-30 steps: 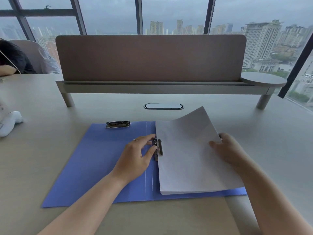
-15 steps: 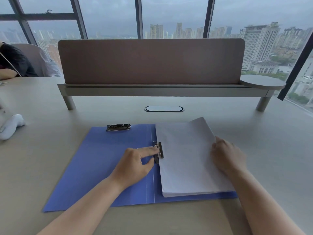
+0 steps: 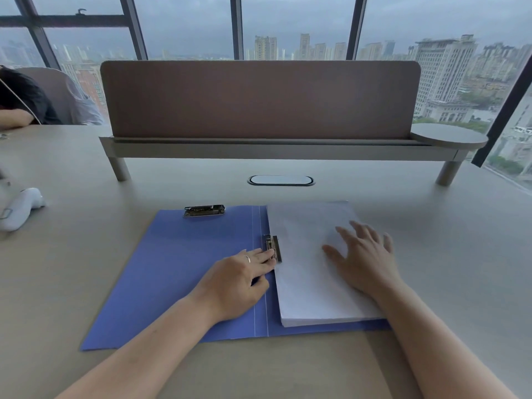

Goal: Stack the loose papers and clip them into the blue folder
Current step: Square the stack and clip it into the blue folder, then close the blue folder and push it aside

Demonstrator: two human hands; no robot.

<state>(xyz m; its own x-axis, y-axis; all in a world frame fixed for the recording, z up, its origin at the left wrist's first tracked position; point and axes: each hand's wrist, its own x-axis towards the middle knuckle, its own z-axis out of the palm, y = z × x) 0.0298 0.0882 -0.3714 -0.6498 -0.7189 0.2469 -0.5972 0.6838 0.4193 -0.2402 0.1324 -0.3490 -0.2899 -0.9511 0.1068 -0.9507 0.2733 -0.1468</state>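
The stack of papers (image 3: 313, 272) lies flat on the right half of the open blue folder (image 3: 178, 272), its left edge tucked under the small metal clip (image 3: 273, 248) that sits just right of the folder's fold. The stack's near edge shows many sheets squared together, and a strip of blue shows below it.

The right hand (image 3: 364, 257) lies on top of the papers with its fingers straight and spread, palm down, holding nothing. The left hand (image 3: 239, 280) rests on the folder just left of the stack; its straight fingers reach to the clip and touch its near end, with the thumb tucked along the paper's edge. A ring shows on one finger of this hand. It grips nothing that can be seen.

A second metal clip (image 3: 203, 210) lies on the far edge of the folder's left half, well apart from both hands.

The folder lies open on a pale counter (image 3: 460, 254). Beyond it an oval cable cover (image 3: 281, 180) is set into the surface, and behind that stands a brown divider panel (image 3: 259, 99) on a low shelf with short legs, a round tray (image 3: 449, 136) at its right end. A white object (image 3: 21, 207) lies at the far left. Another person's arm (image 3: 14, 118) rests on the counter at the upper left. Large windows (image 3: 184, 27) show city towers under a grey sky.
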